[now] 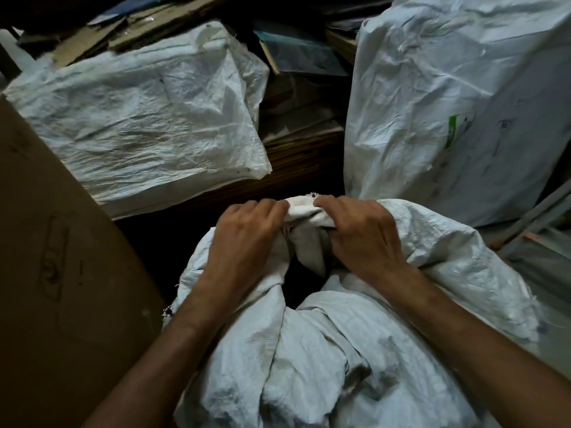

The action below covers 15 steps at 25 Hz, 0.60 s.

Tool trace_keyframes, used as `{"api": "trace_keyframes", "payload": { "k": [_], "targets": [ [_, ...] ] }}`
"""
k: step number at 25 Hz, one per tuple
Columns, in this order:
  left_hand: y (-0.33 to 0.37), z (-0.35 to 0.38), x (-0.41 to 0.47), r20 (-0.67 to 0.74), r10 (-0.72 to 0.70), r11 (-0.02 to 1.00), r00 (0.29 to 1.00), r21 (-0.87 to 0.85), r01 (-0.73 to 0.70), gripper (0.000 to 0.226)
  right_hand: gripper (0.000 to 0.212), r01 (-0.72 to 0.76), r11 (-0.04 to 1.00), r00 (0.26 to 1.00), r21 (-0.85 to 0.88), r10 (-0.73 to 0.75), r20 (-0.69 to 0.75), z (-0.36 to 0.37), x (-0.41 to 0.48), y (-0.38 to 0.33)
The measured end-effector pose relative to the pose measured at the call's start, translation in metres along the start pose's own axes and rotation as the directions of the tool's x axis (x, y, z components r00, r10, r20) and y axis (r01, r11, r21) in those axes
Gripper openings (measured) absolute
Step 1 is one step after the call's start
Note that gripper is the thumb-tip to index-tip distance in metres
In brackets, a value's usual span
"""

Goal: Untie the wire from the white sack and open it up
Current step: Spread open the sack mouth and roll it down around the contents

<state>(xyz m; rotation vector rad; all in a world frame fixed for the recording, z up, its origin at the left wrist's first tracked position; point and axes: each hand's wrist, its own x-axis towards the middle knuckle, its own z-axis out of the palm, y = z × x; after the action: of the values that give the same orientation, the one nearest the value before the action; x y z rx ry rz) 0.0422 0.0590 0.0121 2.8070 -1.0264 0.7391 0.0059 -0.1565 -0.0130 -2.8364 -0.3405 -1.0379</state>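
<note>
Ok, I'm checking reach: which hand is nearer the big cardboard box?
Left. The left hand grips the white sack on the side toward the cardboard box; the right hand grips it on the far side.

You have nothing here that can actually be read. The tall white woven plastic sack (pixel 448 88), up and to the right of the crumpled white woven sack (pixel 309 350) in front of you, carries a pale rectangular label (pixel 461 126) with a green stripe, its print too faint to make out. On the brown cardboard panel (pixel 92 304) left of that crumpled sack, you see dark oval stamped marks (pixel 54 257), also illegible.
</note>
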Motion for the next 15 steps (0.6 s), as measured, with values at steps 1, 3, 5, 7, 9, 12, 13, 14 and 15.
{"api": "trace_keyframes", "payload": {
  "k": [1, 3, 5, 7, 9, 12, 13, 14, 15],
  "targets": [
    [-0.009, -0.002, 0.004, 0.033, -0.078, 0.993, 0.996, -0.091, 0.081, 0.031, 0.042, -0.027, 0.998, 1.000, -0.063, 0.026, -0.005, -0.001, -0.003, 0.001],
    [-0.030, -0.003, 0.011, 0.174, -0.213, 0.925, 0.962, -0.283, 0.256, 0.019, 0.061, -0.053, 0.987, 0.997, -0.153, 0.061, 0.046, 0.000, -0.012, 0.006],
    [-0.052, 0.001, 0.017, 0.394, -0.206, 0.814, 0.896, -0.438, 0.380, 0.027, 0.070, -0.059, 0.982, 0.985, -0.181, 0.086, 0.148, 0.006, -0.018, 0.009],
    [-0.054, 0.008, 0.021, 0.534, -0.168, 0.793, 0.829, -0.426, 0.435, 0.025, 0.048, -0.119, 0.990, 0.973, -0.069, 0.130, 0.191, 0.009, -0.010, 0.013],
    [-0.047, 0.015, 0.024, 0.543, -0.177, 0.905, 0.821, -0.238, 0.353, 0.029, 0.018, -0.283, 0.951, 0.914, 0.127, 0.227, 0.335, 0.003, 0.008, 0.016],
    [-0.029, 0.003, 0.040, 0.402, 0.057, 0.958, 0.914, -0.281, 0.064, 0.060, 0.008, -0.554, 0.688, 0.762, 0.469, 0.193, 0.618, -0.013, 0.039, 0.033],
    [-0.024, -0.001, 0.049, 0.364, 0.157, 0.941, 0.918, -0.339, -0.027, 0.059, 0.006, -0.610, 0.579, 0.729, 0.542, 0.142, 0.669, -0.019, 0.047, 0.038],
    [-0.021, -0.001, 0.057, 0.340, 0.214, 0.927, 0.916, -0.366, -0.081, 0.054, 0.008, -0.623, 0.554, 0.716, 0.553, 0.119, 0.688, -0.022, 0.054, 0.041],
    [-0.019, 0.001, 0.063, 0.341, 0.219, 0.925, 0.914, -0.371, -0.084, 0.047, 0.011, -0.609, 0.609, 0.718, 0.509, 0.149, 0.680, -0.023, 0.058, 0.043]
  ]
}}
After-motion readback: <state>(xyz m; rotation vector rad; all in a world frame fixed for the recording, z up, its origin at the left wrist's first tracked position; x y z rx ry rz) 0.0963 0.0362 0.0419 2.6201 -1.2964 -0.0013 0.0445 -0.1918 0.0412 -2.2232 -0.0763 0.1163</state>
